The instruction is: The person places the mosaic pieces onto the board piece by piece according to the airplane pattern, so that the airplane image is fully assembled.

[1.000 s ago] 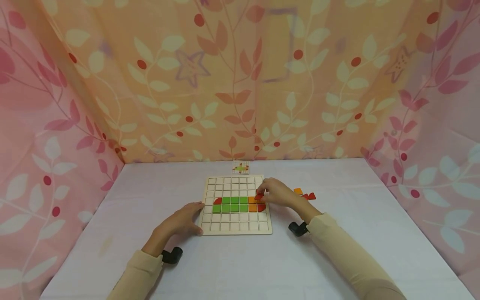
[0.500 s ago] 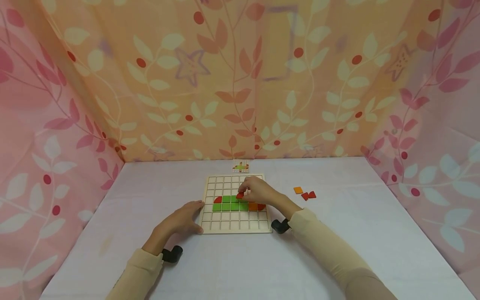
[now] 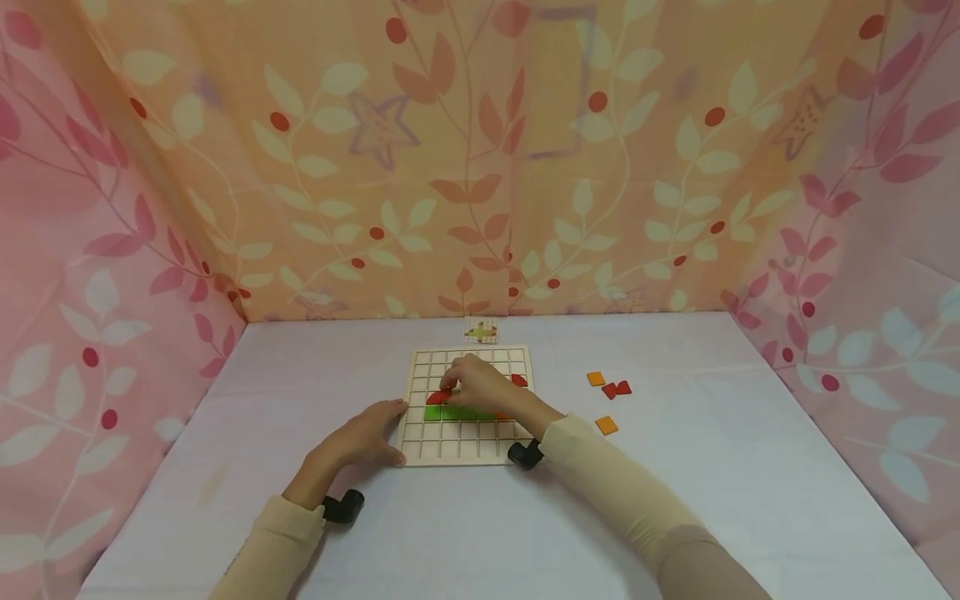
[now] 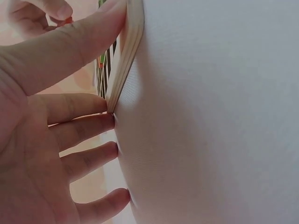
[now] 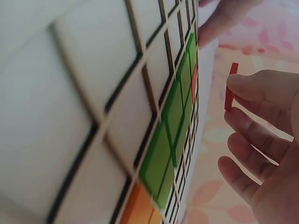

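Note:
A pale wooden grid board [image 3: 465,451] lies on the table. My left hand [image 3: 366,437] rests along its left side with straight fingers; in the left wrist view the thumb [image 4: 70,49] lies at the board's edge and the other fingertips meet the white cloth. My right hand [image 3: 480,385] is over the left half of the board, pinching a small red tile [image 5: 231,86] between thumb and fingers, raised off the grid. Below it are green tiles [image 3: 457,413] and a red rounded tile [image 3: 437,398] in the cells. Another red tile [image 3: 519,380] sits at the board's right.
Right of the board lie an orange tile [image 3: 596,378], two red tiles [image 3: 623,387] close together and a second orange tile [image 3: 606,425]. A small patterned card [image 3: 481,330] lies behind the board. Floral cloth [image 3: 480,167] hangs at the back and sides.
My right hand has moved left across the board with the red tile. A red tile on the board's right and an orange tile on the table now show. The left hand stays put.

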{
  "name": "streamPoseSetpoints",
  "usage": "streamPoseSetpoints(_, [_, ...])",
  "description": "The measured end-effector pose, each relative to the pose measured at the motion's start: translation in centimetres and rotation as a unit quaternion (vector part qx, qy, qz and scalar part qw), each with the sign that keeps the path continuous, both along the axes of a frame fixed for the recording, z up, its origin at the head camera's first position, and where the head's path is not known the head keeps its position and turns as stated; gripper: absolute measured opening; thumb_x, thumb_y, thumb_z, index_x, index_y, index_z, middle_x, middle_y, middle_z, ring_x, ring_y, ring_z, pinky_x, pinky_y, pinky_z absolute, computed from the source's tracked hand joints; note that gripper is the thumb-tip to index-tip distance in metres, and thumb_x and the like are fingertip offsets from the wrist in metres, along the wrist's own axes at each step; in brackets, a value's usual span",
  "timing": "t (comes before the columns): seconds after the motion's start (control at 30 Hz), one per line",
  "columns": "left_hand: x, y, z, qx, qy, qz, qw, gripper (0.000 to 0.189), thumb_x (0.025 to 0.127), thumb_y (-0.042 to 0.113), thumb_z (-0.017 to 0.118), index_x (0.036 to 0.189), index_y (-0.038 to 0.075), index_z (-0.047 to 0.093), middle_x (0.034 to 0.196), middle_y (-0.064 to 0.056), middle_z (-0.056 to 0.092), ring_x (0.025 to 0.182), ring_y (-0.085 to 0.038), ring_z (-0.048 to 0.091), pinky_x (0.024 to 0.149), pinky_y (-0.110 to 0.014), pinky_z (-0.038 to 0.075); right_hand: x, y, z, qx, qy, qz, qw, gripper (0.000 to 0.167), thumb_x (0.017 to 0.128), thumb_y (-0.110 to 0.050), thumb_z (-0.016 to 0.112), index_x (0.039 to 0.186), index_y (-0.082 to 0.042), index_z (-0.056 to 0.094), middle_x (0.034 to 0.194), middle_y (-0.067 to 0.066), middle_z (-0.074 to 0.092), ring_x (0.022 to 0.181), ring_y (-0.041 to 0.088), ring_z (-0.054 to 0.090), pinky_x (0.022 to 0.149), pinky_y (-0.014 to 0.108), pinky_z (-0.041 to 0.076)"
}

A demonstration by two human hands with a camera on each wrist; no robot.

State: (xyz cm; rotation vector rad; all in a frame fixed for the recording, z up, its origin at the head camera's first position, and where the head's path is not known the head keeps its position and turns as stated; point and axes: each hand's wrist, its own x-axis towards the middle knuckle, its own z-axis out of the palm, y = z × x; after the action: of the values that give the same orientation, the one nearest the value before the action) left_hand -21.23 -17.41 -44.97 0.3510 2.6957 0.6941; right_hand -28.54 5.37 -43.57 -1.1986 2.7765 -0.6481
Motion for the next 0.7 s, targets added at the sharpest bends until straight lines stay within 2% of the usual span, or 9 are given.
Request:
streamPoseSetpoints(0.3, [-0.1,-0.3,-0.1,0.004,0.007,-0.005,1.0000,0.087,0.072,0.017,0.085,0.146,0.001,0.042,0.154,-0.019,0.038,0.144,-0.040,0.032,0.114,-0.057,0.030,0.3,-3.0,-0.8,0.029,0.006,0.019,0.9994,0.017,0.082,-0.017,0.077,0.098,-0.011,0.077,0.091,0.001,0.071,0.085,0.012,0.058,0.077,0.022,0.047])
streamPoseSetpoints(0.53, [0.0,-0.2,0.1,0.017,0.009,-0.006,0.9998,0.086,0.072,0.015,0.085,0.145,-0.002,0.042,0.152,-0.022,0.039,0.143,-0.041,0.032,0.115,-0.058,0.029,0.8,-4.6,-1.2,0.081,-0.009,0.001,0.9966,0.020,0.085,-0.022,0.074,0.104,-0.016,0.076,0.096,-0.003,0.066,0.089,0.011,0.051,0.075,0.020,0.043])
streamPoseSetpoints(0.7, [0.0,-0.2,0.1,0.012,0.008,-0.005,0.9999,0.088,0.071,0.016,0.085,0.145,-0.002,0.041,0.153,-0.022,0.038,0.143,-0.041,0.033,0.114,-0.058,0.030,0.9,-5.1,-1.5,0.093,-0.009,-0.006,0.9956,0.020,0.085,-0.021,0.074,0.104,-0.017,0.076,0.097,-0.005,0.064,0.092,0.010,0.051,0.077,0.021,0.045])
